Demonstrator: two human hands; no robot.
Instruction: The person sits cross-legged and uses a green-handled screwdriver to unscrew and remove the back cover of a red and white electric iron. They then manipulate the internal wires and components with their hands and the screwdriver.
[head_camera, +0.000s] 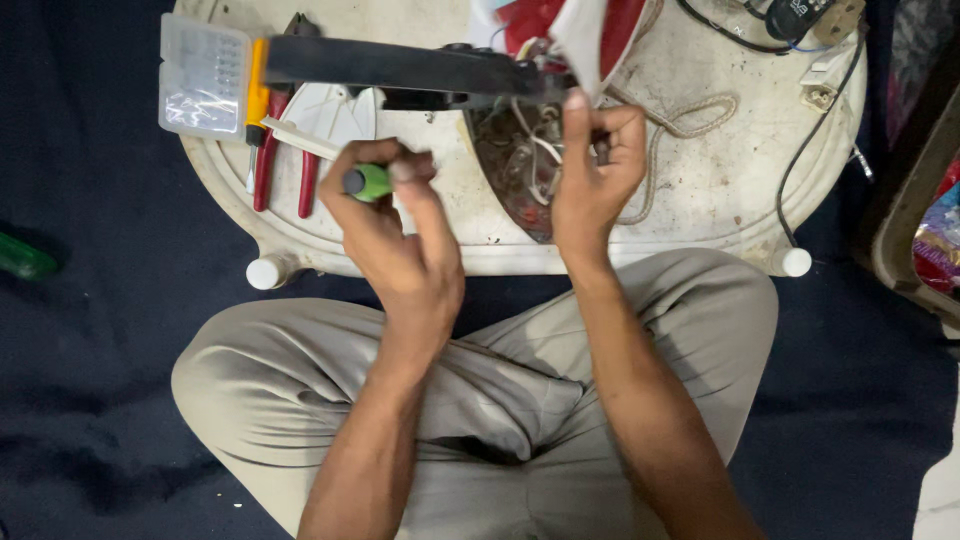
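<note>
The left hand (385, 215) is closed around a green-handled screwdriver (368, 182), its fingers wrapped tight on the handle, just above the near edge of the white bench (700, 190). The right hand (592, 170) pinches the wires (535, 150) inside an opened clothes iron (520, 175) lying mid-bench, its fingers nearly closed on them. Red-handled pliers (280, 160) and a clear plastic box (203, 77) sit at the bench's left end.

A worn white plastic stool (700, 200) carries red-handled pliers (268, 170), an opened iron (520, 170) and cords (690, 115).
</note>
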